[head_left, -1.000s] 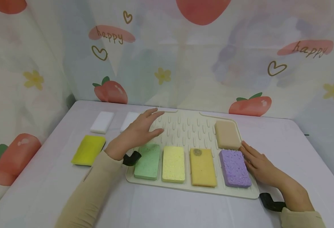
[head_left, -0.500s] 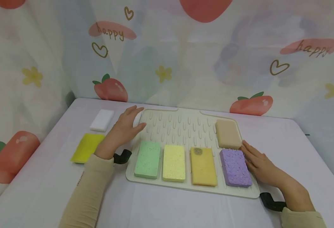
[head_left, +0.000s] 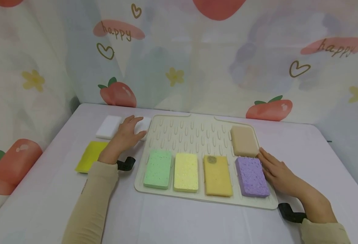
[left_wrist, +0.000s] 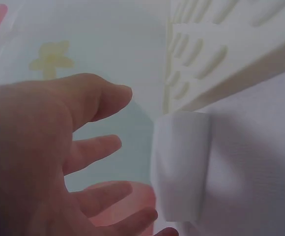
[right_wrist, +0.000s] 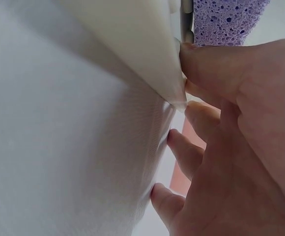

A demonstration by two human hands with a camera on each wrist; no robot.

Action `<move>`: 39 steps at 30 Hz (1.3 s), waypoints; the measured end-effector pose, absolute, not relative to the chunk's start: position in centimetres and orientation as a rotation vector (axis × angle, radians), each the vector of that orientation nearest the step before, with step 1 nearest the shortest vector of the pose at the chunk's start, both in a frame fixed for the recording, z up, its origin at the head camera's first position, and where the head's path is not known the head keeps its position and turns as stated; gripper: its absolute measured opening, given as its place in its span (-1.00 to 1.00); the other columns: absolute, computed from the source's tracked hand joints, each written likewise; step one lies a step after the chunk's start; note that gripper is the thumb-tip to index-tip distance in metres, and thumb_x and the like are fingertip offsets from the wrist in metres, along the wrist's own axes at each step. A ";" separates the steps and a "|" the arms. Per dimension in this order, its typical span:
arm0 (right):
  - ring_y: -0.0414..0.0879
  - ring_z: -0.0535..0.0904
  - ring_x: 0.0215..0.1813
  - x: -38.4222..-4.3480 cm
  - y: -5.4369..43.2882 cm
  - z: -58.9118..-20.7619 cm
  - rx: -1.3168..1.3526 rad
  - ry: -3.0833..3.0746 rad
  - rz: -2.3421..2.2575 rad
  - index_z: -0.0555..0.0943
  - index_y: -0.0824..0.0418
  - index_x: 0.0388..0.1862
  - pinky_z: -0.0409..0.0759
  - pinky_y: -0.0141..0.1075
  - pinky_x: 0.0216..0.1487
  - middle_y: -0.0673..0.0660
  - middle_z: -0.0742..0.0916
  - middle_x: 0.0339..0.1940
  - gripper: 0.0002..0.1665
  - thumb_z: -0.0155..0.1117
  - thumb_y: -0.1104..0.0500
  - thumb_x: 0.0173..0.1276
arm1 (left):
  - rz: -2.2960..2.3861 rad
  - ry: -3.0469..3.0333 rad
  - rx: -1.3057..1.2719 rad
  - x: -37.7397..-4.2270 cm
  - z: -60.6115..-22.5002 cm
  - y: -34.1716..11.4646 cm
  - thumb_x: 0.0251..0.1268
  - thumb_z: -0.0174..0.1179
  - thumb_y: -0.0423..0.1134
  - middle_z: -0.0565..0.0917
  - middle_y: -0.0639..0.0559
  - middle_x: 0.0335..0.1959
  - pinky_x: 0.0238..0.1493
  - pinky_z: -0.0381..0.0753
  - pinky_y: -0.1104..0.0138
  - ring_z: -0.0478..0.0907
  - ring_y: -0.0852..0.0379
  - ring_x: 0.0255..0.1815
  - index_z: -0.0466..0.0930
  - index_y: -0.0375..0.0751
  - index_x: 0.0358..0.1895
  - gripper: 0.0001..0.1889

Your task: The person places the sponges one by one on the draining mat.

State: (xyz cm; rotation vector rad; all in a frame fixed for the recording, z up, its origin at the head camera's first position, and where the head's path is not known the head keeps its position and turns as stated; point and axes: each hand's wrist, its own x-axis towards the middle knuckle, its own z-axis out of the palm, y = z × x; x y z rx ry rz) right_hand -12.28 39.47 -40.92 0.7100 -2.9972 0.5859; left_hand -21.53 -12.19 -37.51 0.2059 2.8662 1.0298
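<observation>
My left hand [head_left: 122, 140] is over the table at the left, fingers spread and slightly bent, with nothing held. It partly covers a white sponge block [head_left: 144, 124] lying beside the tray's left edge; in the left wrist view that white block [left_wrist: 181, 167] is apart from the fingertips. My right hand [head_left: 281, 176] rests against the right edge of the cream ridged tray [head_left: 194, 135], its fingers extended. The right wrist view has its thumb [right_wrist: 206, 61] touching the tray rim [right_wrist: 152, 59] near the purple sponge [head_left: 252, 177].
On the tray's front row lie a green sponge [head_left: 158, 169], a pale yellow sponge [head_left: 186, 173] and an orange-yellow sponge [head_left: 218, 176]. A beige sponge [head_left: 244, 141] sits at its back right. Left of it are another white block [head_left: 108, 127] and a bright yellow sponge [head_left: 90, 157].
My left hand has moved left from above the tray to the white block beside it. The right hand has stayed at the tray's right edge.
</observation>
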 end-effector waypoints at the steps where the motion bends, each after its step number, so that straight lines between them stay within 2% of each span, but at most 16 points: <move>1: -0.02 -0.07 0.63 -12.3 39.5 -40.9 0.711 -2.996 0.582 0.08 0.31 0.59 0.05 0.64 0.12 0.25 0.10 0.64 -0.30 -0.01 0.27 0.54 | 1.028 2.860 0.202 -21.7 -37.7 -12.2 0.46 0.09 -0.15 -0.05 -0.34 0.59 0.51 0.08 -0.21 -0.04 -0.42 0.55 0.15 -0.21 0.53 -0.35; 7: 0.26 0.03 0.60 -12.4 39.3 -40.8 0.700 -3.019 0.584 0.09 0.34 0.58 0.05 0.64 0.12 0.29 0.11 0.63 -0.31 -0.02 0.26 0.54 | 0.973 2.858 0.192 -22.2 -38.4 -12.2 0.45 0.10 -0.16 -0.05 -0.34 0.59 0.51 0.09 -0.20 -0.03 -0.43 0.55 0.15 -0.20 0.53 -0.35; 11: 0.37 0.06 0.57 -12.4 39.1 -40.6 0.690 -3.032 0.598 0.11 0.37 0.56 0.03 0.65 0.13 0.31 0.11 0.63 -0.32 -0.02 0.26 0.54 | 0.934 2.866 0.187 -22.2 -38.5 -11.9 0.44 0.12 -0.17 -0.04 -0.36 0.59 0.52 0.10 -0.17 -0.03 -0.40 0.56 0.16 -0.23 0.53 -0.34; 20: 0.32 0.05 0.59 -12.2 39.0 -40.5 0.679 -3.035 0.599 0.12 0.37 0.56 0.03 0.63 0.15 0.28 0.10 0.64 -0.32 -0.01 0.27 0.53 | 0.882 2.881 0.150 -21.6 -38.3 -11.5 0.45 0.12 -0.18 -0.05 -0.32 0.60 0.54 0.09 -0.14 -0.04 -0.30 0.59 0.11 -0.20 0.54 -0.33; 27: 0.37 0.04 0.58 -12.2 39.0 -40.4 0.680 -3.055 0.594 0.11 0.37 0.56 0.01 0.64 0.16 0.28 0.08 0.64 -0.33 -0.03 0.25 0.55 | 0.864 2.890 0.104 -21.3 -38.1 -11.4 0.45 0.02 -0.22 -0.12 -0.30 0.61 0.51 0.16 -0.15 -0.07 -0.30 0.59 0.07 -0.16 0.56 -0.35; 32: 0.43 0.08 0.55 -12.2 39.1 -40.4 0.677 -3.057 0.593 0.12 0.36 0.56 0.02 0.64 0.16 0.28 0.08 0.64 -0.33 -0.02 0.24 0.55 | 0.831 2.912 0.098 -21.2 -38.2 -11.3 0.44 0.00 -0.21 -0.12 -0.31 0.61 0.46 0.22 -0.18 -0.03 -0.35 0.56 0.15 -0.13 0.53 -0.38; 39: 0.38 0.05 0.57 -12.2 39.2 -40.4 0.674 -3.062 0.593 0.08 0.35 0.58 0.01 0.63 0.16 0.28 0.07 0.65 -0.31 -0.03 0.24 0.55 | 0.789 2.924 0.097 -21.2 -38.4 -11.1 0.46 0.06 -0.17 -0.06 -0.37 0.59 0.48 0.20 -0.16 -0.01 -0.38 0.55 0.21 -0.15 0.51 -0.41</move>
